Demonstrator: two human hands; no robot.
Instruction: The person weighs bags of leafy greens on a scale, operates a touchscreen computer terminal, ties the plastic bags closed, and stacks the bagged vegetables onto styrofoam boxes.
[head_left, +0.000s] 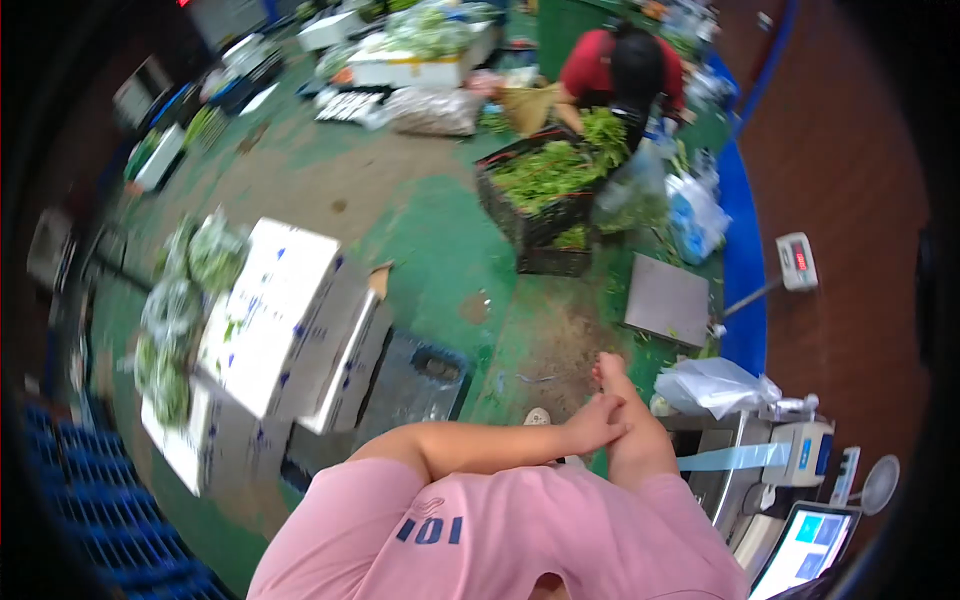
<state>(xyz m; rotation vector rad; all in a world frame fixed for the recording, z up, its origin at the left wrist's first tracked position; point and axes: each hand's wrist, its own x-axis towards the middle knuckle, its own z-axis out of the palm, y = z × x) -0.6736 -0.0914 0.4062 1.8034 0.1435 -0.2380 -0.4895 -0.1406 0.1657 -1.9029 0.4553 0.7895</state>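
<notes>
My left hand [598, 425] lies across my right forearm [640, 440], its fingers resting on the skin with no object in them. Stretched out ahead, my right hand [606, 369] hangs over the dirty green floor with its fingers curled in. It is small and blurred here, so whatever it may hold cannot be made out. Beyond it, to the right, sits the flat grey platform of a floor scale [668, 298]. A white plastic bag [715, 386] is on the right, near the edge of a metal counter.
A person in red [655, 75] bends beside black crates of leafy greens [545, 180]. White foam boxes [270, 310] and bagged vegetables [165, 350] stand left, by a dark pallet [415, 385]. At right are the scale display [797, 262], a label printer [800, 452] and a screen [805, 550].
</notes>
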